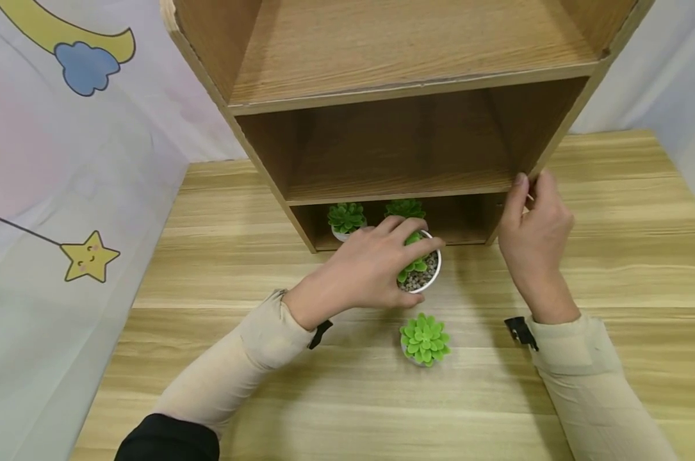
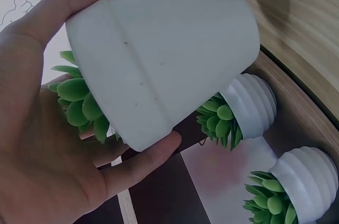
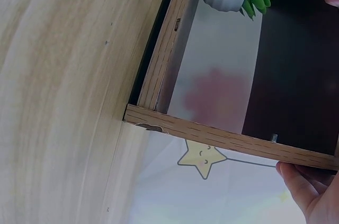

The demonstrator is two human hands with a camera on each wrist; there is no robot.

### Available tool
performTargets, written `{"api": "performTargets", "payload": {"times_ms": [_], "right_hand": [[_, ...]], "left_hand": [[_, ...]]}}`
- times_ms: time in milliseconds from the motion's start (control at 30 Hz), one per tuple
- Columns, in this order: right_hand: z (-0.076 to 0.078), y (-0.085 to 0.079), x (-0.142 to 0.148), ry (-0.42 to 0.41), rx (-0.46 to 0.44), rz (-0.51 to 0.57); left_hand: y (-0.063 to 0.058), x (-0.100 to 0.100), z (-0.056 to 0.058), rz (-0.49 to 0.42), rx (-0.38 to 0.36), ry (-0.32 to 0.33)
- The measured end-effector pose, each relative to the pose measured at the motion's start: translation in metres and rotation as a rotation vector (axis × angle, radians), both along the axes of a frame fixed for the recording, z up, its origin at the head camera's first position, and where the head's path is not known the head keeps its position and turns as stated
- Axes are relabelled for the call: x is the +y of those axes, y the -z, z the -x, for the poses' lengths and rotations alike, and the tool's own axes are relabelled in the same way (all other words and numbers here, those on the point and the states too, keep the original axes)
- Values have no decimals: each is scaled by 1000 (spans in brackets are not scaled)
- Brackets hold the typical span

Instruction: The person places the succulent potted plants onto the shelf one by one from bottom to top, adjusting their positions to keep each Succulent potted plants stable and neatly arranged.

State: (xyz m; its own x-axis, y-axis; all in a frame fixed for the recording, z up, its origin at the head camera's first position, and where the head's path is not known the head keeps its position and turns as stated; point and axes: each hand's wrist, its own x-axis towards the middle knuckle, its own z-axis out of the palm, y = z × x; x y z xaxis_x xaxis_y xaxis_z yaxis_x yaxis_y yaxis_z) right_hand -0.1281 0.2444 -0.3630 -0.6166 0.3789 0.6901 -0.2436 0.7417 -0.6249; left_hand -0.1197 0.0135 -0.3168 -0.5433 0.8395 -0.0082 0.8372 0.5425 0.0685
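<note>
My left hand [image 1: 370, 262] grips a potted succulent [image 1: 425, 280] by its white pot, fingers and thumb spread around the rim. In the left wrist view the smooth pot [image 2: 164, 60] is tipped so its side faces the camera, with green leaves [image 2: 79, 99] toward the palm. It is in front of the lowest compartment of a wooden shelf [image 1: 347, 200]. My right hand [image 1: 534, 240] pinches the shelf's right side panel near the middle board. Two more potted succulents, one on the left [image 1: 347, 219] and one beside it [image 1: 406, 208], stand in the lowest compartment.
A bright green potted succulent [image 1: 425, 339] stands on the wood-grain table [image 1: 209, 282], in front of the held one. The shelf's upper compartments rise above it. A pale curtain [image 1: 53, 192] printed with a moon, a cloud and a star hangs at the left.
</note>
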Motion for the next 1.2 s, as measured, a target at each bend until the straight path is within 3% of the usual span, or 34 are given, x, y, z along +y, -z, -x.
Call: {"api": "performTargets", "payload": {"times_ms": [367, 667, 1033, 1200], "right_hand": [[-1, -2, 4, 16, 6, -21], [-1, -1, 1, -21, -17, -15], [-5, 0, 2, 40, -36, 19], [-2, 0, -1, 13, -26, 3]], "left_hand": [[-1, 6, 4, -15, -1, 22], [-1, 8, 4, 6, 1, 26], [1, 17, 7, -6, 0, 62], [1, 17, 8, -9, -3, 53]]}}
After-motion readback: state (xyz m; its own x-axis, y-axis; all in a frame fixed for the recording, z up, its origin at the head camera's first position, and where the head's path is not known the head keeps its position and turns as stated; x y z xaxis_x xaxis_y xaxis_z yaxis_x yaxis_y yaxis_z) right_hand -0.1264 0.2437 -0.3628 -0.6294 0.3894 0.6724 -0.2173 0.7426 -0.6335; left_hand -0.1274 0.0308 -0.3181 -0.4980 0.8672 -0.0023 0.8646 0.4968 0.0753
